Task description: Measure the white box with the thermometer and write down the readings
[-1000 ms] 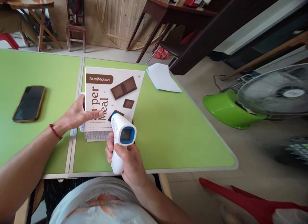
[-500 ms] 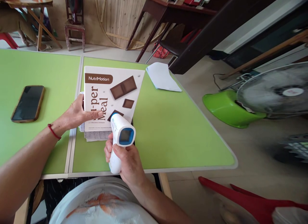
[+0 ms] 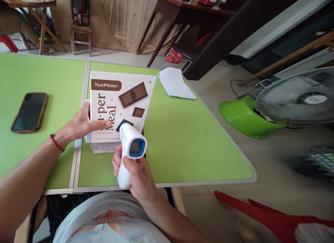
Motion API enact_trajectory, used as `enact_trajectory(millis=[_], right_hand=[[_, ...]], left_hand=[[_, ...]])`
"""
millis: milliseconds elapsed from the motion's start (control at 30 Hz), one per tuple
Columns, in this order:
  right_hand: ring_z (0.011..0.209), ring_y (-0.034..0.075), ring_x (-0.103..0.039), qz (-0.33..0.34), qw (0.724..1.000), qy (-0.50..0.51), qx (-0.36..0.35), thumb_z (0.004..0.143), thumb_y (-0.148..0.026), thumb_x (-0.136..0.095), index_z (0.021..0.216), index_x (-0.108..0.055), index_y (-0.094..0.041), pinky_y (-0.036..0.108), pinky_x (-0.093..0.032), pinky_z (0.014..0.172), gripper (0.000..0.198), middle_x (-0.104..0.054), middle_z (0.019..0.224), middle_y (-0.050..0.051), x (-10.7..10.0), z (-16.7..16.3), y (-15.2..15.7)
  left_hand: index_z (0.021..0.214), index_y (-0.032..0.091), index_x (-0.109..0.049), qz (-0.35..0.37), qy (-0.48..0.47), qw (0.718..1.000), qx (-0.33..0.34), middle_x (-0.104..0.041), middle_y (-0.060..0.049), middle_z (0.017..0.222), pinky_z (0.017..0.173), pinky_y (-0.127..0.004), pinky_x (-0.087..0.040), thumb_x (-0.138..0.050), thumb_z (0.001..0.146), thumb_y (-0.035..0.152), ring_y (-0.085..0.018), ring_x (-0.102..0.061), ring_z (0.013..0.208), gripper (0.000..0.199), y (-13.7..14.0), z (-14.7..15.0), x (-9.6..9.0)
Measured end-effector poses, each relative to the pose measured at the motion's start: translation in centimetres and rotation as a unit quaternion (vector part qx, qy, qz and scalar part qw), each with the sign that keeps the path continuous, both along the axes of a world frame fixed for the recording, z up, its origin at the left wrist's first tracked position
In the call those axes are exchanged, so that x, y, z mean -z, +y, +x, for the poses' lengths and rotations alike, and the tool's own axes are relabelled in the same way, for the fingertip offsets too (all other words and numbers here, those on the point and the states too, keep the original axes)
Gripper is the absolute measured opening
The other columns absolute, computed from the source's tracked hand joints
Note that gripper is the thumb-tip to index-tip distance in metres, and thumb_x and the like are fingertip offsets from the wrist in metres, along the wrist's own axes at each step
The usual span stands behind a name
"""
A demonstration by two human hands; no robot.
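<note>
1. The green table point(image 3: 182, 142) fills the view, two tops butted together along a pale seam, and everything plays out near that seam.
2. Off the table to the right, a standing fan point(image 3: 294, 96) with a green base lies tipped over on the floor.
3. Centre stage is the white pouch point(image 3: 122, 107), lying flat just right of the seam on top of a small stack of printed sheets point(image 3: 103, 147). Its brown label reads "NutriMotion"; the big brown lettering shows "-per Meal", the start hidden by fingers. Brown chocolate squares are printed on it; the small print lower down is too fine to read.
4. A sheet of white paper point(image 3: 176, 83) sits at the far right edge of the table, well apart from the pouch.
5. The dark phone point(image 3: 29, 111) lies screen up on the left top, untouched.
6. Left hand point(image 3: 83, 124): fingers stretched out and loosely together, pressing flat on the pouch's near left part, thumb at its edge; a red cord circles the wrist.
7. Right hand point(image 3: 137, 173): clamped tight around the grip of the white and blue scanner gun point(image 3: 129, 156), whose nose points at the pouch's near edge and whose small screen faces the camera, nothing legible on it.
</note>
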State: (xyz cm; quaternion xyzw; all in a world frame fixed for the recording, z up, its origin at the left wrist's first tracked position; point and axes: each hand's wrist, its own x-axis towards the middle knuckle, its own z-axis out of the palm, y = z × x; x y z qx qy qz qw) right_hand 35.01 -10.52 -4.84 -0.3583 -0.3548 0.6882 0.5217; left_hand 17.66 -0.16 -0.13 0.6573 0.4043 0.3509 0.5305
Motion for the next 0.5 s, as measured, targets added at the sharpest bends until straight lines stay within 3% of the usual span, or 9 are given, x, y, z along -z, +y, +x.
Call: enact_trajectory(millis=[267,367,500], right_hand=[[0.057,0.011,-0.047,-0.005,1.0,-0.004,-0.014,0.077,-0.05,-0.069,0.099,-0.06,-0.022,0.028,-0.037,0.056,0.037,-0.053,0.067,-0.003,0.2,0.3,-0.2],[0.057,0.011,-0.047,0.001,1.0,-0.016,-0.014,0.076,-0.049,-0.069,0.087,-0.058,-0.021,0.028,-0.037,0.056,0.032,-0.053,0.066,-0.003,0.0,0.4,-0.3],[0.053,0.011,-0.047,0.017,0.997,-0.076,0.023,0.074,-0.042,-0.068,0.076,-0.056,-0.02,0.027,-0.038,0.052,0.025,-0.055,0.062,-0.003,-0.7,2.2,0.3]], left_hand=[[0.116,0.016,-0.058,-0.031,0.051,0.998,0.016,-0.068,-0.013,0.115,0.083,-0.043,-0.055,-0.084,0.066,0.045,-0.03,-0.066,0.1,0.063,0.4,-0.9,-0.5],[0.114,0.016,-0.059,-0.032,0.04,0.999,0.016,-0.069,-0.012,0.113,0.082,-0.041,-0.055,-0.082,0.068,0.046,-0.03,-0.066,0.099,0.06,0.2,-0.7,-0.6],[0.112,0.016,-0.059,-0.001,0.017,0.999,-0.051,-0.07,-0.01,0.11,0.083,-0.04,-0.054,-0.082,0.069,0.045,-0.03,-0.066,0.1,0.057,-0.1,-0.7,-0.9]])
